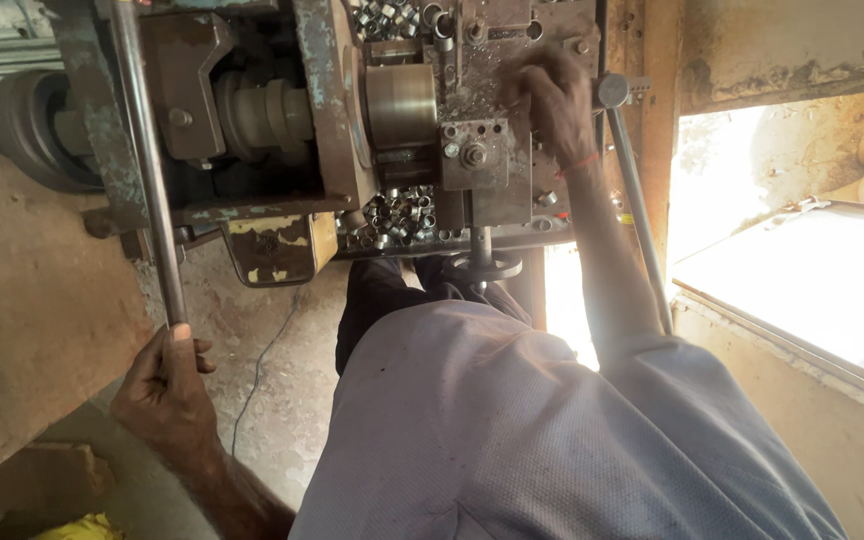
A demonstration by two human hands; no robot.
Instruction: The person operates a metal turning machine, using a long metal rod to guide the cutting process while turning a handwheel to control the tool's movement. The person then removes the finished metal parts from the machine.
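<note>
My left hand (165, 385) is closed around the lower end of a long steel lever bar (142, 150) that runs up the left side of an old lathe-like machine (282, 110). My right hand (552, 100) reaches up onto the machine's tool block (474, 155), fingers curled and blurred, beside a second lever with a round knob (612, 92). I cannot tell whether it grips anything. A shiny steel chuck (400, 105) sits just left of the tool block. Small metal rings (397, 215) lie piled below the chuck and more at the top.
A handwheel (487, 265) hangs under the machine, above my knees. A pulley wheel (27, 125) sits at the far left. A thin wire (262, 365) trails over the rough floor. Bright window light and a ledge (802, 290) are on the right. A wooden block (32, 480) lies bottom left.
</note>
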